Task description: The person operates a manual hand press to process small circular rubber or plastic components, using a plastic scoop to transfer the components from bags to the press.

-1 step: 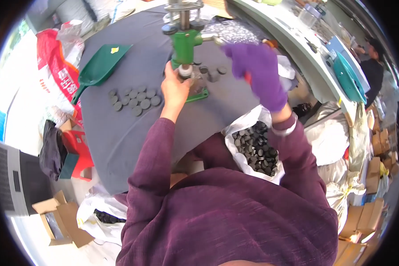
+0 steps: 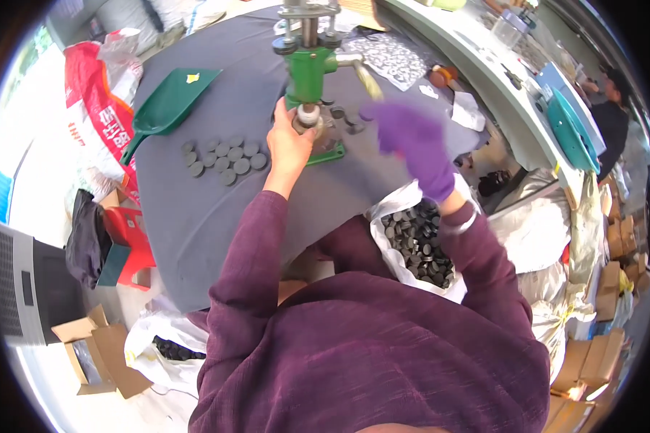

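Seemingly mid-batch, the left hand [image 2: 290,148] is curling its fingers at the press [image 2: 306,76], the right hand [image 2: 415,148] is hovering near the lever [image 2: 369,81], both grips unclear, discs [image 2: 235,154] lying on the desk [image 2: 195,238], more filling the sack [image 2: 388,250], done or left unclear.

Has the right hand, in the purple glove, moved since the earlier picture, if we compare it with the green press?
Yes: judged against the green press, the right hand, blurred, now sits lower in the picture.
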`<state>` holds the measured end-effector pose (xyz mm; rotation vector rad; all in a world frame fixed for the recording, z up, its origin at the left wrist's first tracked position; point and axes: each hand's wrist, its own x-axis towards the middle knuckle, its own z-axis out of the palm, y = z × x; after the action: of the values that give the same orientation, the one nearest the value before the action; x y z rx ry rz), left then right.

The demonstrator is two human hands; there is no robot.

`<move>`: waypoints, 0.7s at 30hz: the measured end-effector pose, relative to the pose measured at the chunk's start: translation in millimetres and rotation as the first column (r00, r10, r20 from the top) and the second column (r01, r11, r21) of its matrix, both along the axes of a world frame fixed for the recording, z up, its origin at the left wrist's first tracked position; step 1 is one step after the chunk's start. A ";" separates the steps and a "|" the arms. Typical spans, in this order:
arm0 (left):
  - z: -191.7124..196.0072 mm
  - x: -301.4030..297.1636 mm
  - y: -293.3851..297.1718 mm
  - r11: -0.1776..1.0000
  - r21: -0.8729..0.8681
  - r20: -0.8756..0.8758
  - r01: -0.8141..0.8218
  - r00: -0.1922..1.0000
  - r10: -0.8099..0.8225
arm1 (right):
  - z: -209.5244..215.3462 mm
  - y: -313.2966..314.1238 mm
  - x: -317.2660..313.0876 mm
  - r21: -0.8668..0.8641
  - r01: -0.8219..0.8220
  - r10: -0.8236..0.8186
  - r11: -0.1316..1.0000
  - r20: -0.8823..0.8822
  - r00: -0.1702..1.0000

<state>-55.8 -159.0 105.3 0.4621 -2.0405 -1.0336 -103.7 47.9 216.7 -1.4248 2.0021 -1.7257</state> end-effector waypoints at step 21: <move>-29.9 51.4 -48.6 0.593 -0.805 0.379 -0.022 0.749 0.543 | 92.3 -37.2 -50.0 -0.236 -0.208 0.025 0.949 -0.602 0.798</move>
<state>-4.4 -207.6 75.4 0.6916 -2.5796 0.3270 -153.7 10.7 309.0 -2.3926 1.8860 -1.7146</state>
